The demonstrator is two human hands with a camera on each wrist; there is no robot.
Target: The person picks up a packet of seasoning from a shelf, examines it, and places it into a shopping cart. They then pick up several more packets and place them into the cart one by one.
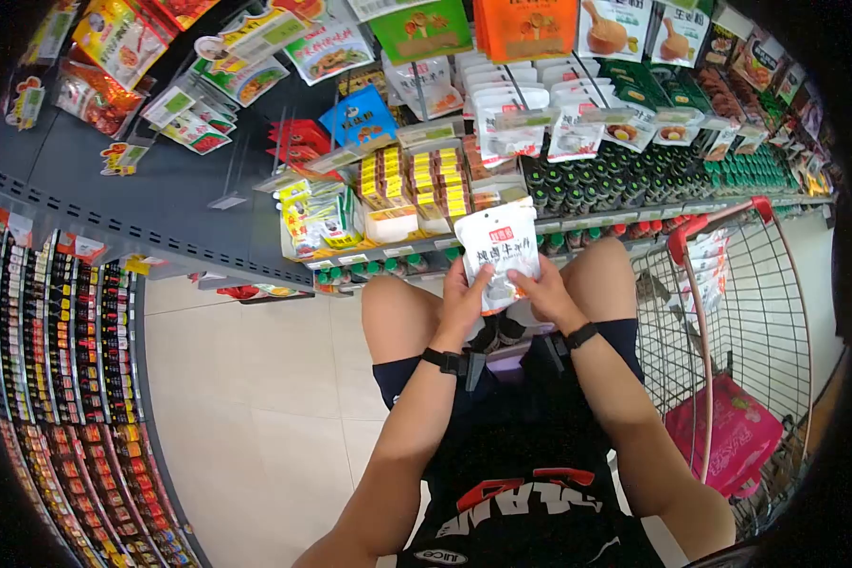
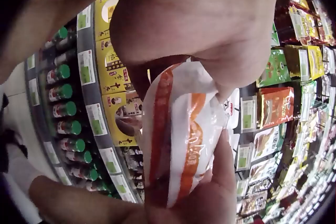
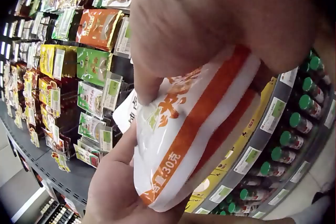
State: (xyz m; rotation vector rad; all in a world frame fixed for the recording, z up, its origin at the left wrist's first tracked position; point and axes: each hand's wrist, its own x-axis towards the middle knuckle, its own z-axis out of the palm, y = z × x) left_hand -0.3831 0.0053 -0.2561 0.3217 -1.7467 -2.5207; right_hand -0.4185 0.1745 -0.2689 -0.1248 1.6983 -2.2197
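Observation:
In the head view a white seasoning pouch [image 1: 497,241] with dark lettering and an orange lower edge is held upright above the lap. The left hand [image 1: 461,305] grips its lower left side, thumb across the front. On the lower right side the right hand [image 1: 547,295] grips it the same way. From the left wrist the pouch [image 2: 184,134] shows orange bands at its bottom end, between the near left hand [image 2: 194,24] and the right hand [image 2: 199,200]. The right wrist view has the pouch's [image 3: 173,129] bulging underside, with a printed 30-gram weight.
Shelves of hanging white pouches [image 1: 511,118], yellow boxes [image 1: 412,180] and dark-capped bottles [image 1: 615,180] stand ahead. A wire shopping cart [image 1: 757,331] at the right holds a pink bag [image 1: 724,435] and white packets [image 1: 705,270]. At the left rises a bottle rack [image 1: 57,331] beside the tiled floor [image 1: 246,379].

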